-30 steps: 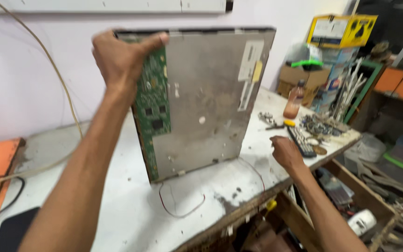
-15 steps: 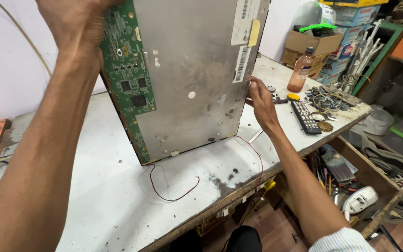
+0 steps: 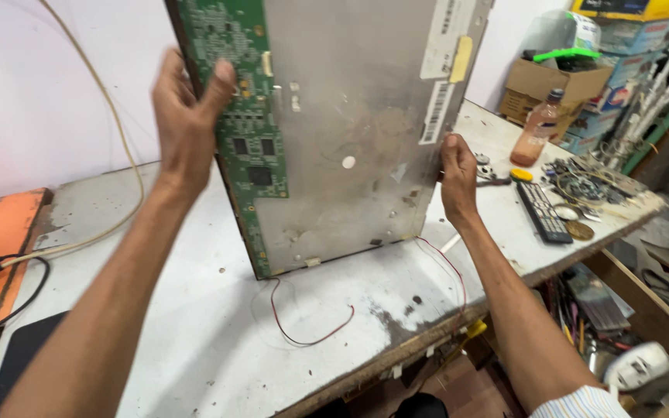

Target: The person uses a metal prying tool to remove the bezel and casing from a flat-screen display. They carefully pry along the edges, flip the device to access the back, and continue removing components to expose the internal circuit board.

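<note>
Display panel [image 3: 350, 131]: back clad in dull grey sheet metal, scuffed and stained, matt; paper labels stuck on. Circuit board [image 3: 245, 116]: green, slightly glossy laminate. Workbench [image 3: 195, 310]: white painted top, worn and chipped, rough bare wood exposed at the edge. Bottle [image 3: 534, 131]: clear plastic. Cardboard box [image 3: 555, 85]: matt brown.

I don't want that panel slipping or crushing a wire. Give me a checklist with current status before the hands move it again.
1. Left hand on the circuit-board edge of the display panel: ok, fingers wrapped around it.
2. Right hand on the opposite edge: ok, gripping.
3. Panel's lower edge resting on the workbench: ok, upright, slightly tilted.
4. Red wire clear of the lower edge: cannot tell, it runs under the panel's corner.
5. Remote control and plastic bottle clear of the panel: ok, both lie apart to the side.
</note>
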